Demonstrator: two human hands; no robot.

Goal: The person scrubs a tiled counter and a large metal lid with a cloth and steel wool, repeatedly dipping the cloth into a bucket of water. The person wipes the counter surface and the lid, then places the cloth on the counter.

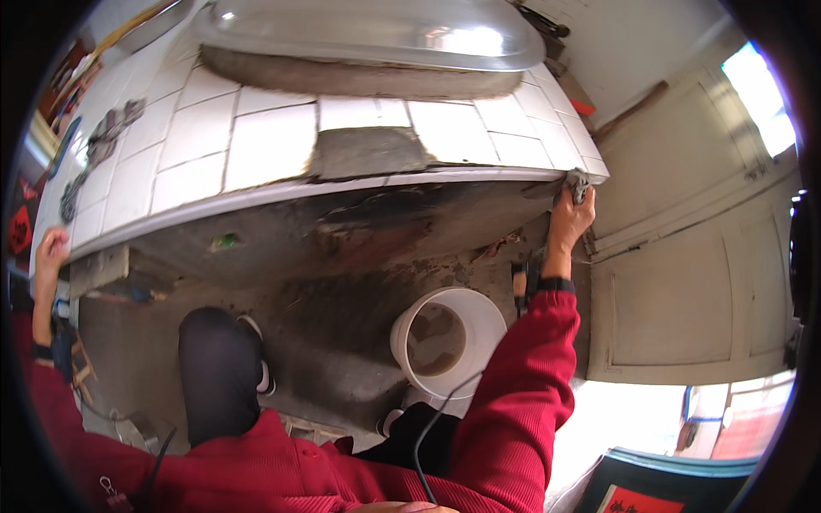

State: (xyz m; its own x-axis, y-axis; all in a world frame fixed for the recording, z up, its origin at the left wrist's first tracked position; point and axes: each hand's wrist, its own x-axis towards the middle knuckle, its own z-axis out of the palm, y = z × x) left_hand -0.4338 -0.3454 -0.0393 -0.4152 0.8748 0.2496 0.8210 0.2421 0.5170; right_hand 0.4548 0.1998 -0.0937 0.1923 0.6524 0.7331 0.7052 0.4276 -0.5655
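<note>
My right hand [575, 211] grips a crumpled grey cloth [578, 185] against the front edge of the white-tiled stove counter [269, 141], close to its right end. Far off at the left, my left hand [51, 250] rests by the counter's left corner with its fingers curled; nothing can be made out in it. A large metal lid [372, 32] covers the round raised rim in the counter's back part. One patch of bare cement [369, 152] shows among the tiles near the front edge.
Below the counter a white plastic bucket [487, 320] holds murky water. A dark twisted cloth [106, 141] lies on the tiles at left. A pale wooden door [667, 308] stands at right. Under the ledge, the stove's front wall [378, 231] is sooty.
</note>
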